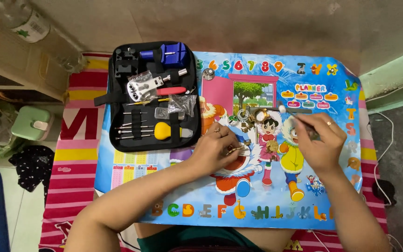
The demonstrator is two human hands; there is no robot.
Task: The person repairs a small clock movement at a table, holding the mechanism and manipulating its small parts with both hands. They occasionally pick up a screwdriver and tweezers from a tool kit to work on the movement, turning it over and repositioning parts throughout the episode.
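- Left hand (218, 148) pinches a small metal part (233, 149) against the cartoon mat (267, 186).
- Right hand (317, 137) grips a slim tool (295, 116), tip near loose watch parts (248, 116).
- Judged: disassembly underway; a steady tool tip is needed next.
- Open tool case (152, 98) lies left.

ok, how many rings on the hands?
2. One on a finger of the left hand, ring near the knuckle; one gold ring on the right hand. Curled fingers may hide others.

Both hands low and near each other, left hand (214, 149) fingers curled, right hand (319, 140) seemingly pinching.
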